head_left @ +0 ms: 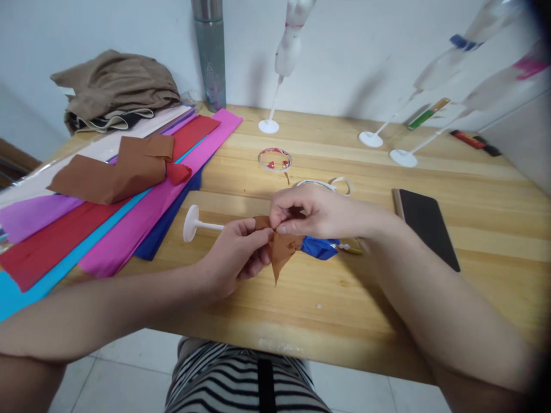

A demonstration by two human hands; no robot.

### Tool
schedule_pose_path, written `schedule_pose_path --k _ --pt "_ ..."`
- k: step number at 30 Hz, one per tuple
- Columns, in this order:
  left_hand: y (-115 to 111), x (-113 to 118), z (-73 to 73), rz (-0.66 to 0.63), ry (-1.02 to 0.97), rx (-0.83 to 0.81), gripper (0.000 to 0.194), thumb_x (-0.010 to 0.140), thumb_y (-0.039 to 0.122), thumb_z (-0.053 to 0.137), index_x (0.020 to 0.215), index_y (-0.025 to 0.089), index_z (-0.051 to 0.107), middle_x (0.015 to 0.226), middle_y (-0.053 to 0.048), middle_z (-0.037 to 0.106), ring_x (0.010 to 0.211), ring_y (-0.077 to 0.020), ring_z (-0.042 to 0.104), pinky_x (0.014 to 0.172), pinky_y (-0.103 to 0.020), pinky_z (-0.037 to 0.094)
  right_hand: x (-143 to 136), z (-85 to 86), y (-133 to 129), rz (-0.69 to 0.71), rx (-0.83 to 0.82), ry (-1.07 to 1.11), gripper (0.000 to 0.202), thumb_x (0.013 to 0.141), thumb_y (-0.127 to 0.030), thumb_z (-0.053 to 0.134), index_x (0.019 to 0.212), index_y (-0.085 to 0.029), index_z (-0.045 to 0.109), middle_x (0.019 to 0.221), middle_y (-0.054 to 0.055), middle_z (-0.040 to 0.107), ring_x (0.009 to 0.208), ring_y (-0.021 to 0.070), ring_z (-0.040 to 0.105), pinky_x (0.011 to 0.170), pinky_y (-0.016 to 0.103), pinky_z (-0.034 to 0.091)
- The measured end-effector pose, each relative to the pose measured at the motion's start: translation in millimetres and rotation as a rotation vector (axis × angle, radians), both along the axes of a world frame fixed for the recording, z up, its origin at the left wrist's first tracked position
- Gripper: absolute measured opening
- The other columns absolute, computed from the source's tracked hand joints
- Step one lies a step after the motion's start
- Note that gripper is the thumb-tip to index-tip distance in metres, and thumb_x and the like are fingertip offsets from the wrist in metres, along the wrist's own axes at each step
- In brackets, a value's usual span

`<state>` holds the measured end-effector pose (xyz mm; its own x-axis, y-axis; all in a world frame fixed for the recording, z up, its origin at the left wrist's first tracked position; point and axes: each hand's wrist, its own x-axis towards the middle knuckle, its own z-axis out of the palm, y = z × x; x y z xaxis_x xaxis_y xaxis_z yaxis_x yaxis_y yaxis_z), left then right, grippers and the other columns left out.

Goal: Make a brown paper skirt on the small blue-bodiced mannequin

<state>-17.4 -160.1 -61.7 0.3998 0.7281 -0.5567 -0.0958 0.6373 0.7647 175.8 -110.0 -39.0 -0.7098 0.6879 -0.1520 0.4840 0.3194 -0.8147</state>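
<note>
Okay, so holding a piece of brown paper (284, 252) up over the wooden surface (297, 332), roughly mid-view. Got the left hand (243, 249) mostly closed, with thumb and fingers nipped on the left side of the paper. Got the right hand (310, 211) curled as well, with thumb and forefinger pinched together at the top edge, right beside the left thumb. Can't tell about any grip on the white stand (191, 223) lying sideways and poking out past the left hand.

Also seeing a crumpled blue scrap (319, 248) just right of the brown paper. Farther back, got a clear ring with red bits (272, 166) and a white loop (350, 186) behind the right hand. Near the right forearm, got a dark flat slab (430, 226), maybe phone or notebook.

Over left, seeing coloured paper strips (172, 201) in a pile, with a bigger brown sheet (140, 166) across the top and bunched brown cloth (120, 80) behind. By the wall, seeing an upright bottle (209, 63), three white doll bodies (287, 54) on round bases, and a green tube (424, 117).
</note>
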Motion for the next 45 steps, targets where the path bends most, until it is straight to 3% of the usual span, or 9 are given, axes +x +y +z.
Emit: schedule_pose_path --k 4,9,18,29,34,39,45 --pt "-0.7 0.1 -0.1 0.02 -0.01 -0.003 0.028 0.096 0.016 0.058 0.068 0.015 0.057 0.044 0.005 0.051 0.032 -0.0028 0.035 0.034 -0.013 0.022 4.6 3.3 1.1 -0.049 0.008 0.03 0.011 0.081 -0.03 0.065 0.082 -0.019 0.063 0.07 -0.001 0.06 0.063 0.0133 0.051 0.056 0.026 0.039" --pt "-2.0 -1.7 -4.4 0.014 -0.03 0.012 0.025 0.094 0.018 0.06 0.069 0.015 0.058 0.046 0.004 0.053 0.032 -0.0031 0.037 0.035 -0.014 0.02 17.1 12.4 3.2 0.03 -0.031 -0.028 0.016 0.081 -0.032 0.071 0.079 -0.02 0.06 0.07 -0.003 0.056 0.06 0.0115 0.048 0.055 0.025 0.039" --pt "-2.0 -1.7 -5.0 0.027 -0.033 0.025 0.026 0.091 0.019 0.062 0.066 0.017 0.055 0.045 0.005 0.051 0.031 -0.0032 0.036 0.034 -0.015 0.022 17.6 -2.0 7.9 -0.008 -0.019 -0.056 0.015 0.08 -0.032 0.07 0.077 -0.02 0.06 0.068 -0.003 0.056 0.06 0.0122 0.048 0.055 0.026 0.039" --pt "-2.1 -2.0 -4.2 0.016 -0.054 0.035 0.022 0.091 0.023 0.063 0.071 0.017 0.056 0.044 0.004 0.052 0.032 -0.0037 0.035 0.036 -0.015 0.021 4.6 6.6 0.0 -0.015 0.016 -0.061 0.018 0.081 -0.034 0.069 0.075 -0.02 0.06 0.063 -0.005 0.054 0.056 0.0107 0.044 0.051 0.025 0.035" --pt "-3.2 -3.8 -5.4 0.013 -0.089 0.051 0.026 0.089 0.034 0.069 0.073 0.018 0.057 0.047 0.004 0.054 0.034 -0.004 0.036 0.037 -0.016 0.023 -0.7 2.1 -0.5 -0.014 -0.008 -0.072 0.017 0.08 -0.032 0.068 0.073 -0.021 0.057 0.061 -0.005 0.051 0.055 0.0101 0.043 0.051 0.024 0.033" --pt "-2.9 -5.7 -8.8 0.017 -0.113 0.063 0.039 0.091 0.05 0.065 0.071 0.018 0.056 0.048 0.001 0.057 0.033 -0.0058 0.04 0.036 -0.018 0.021 1.9 0.2 1.7 0.009 -0.035 -0.046 0.023 0.082 -0.04 0.066 0.074 -0.021 0.055 0.063 -0.005 0.051 0.056 0.0106 0.042 0.052 0.025 0.033" --pt "-1.9 -6.5 -9.8 0.022 -0.074 0.057 0.048 0.096 0.052 0.059 0.063 0.016 0.055 0.048 0.0 0.055 0.032 -0.0058 0.039 0.036 -0.02 0.021 -0.7 -2.0 2.1 -0.003 0.007 -0.05 0.026 0.084 -0.041 0.066 0.072 -0.021 0.054 0.061 -0.006 0.047 0.055 0.0099 0.038 0.052 0.025 0.031"
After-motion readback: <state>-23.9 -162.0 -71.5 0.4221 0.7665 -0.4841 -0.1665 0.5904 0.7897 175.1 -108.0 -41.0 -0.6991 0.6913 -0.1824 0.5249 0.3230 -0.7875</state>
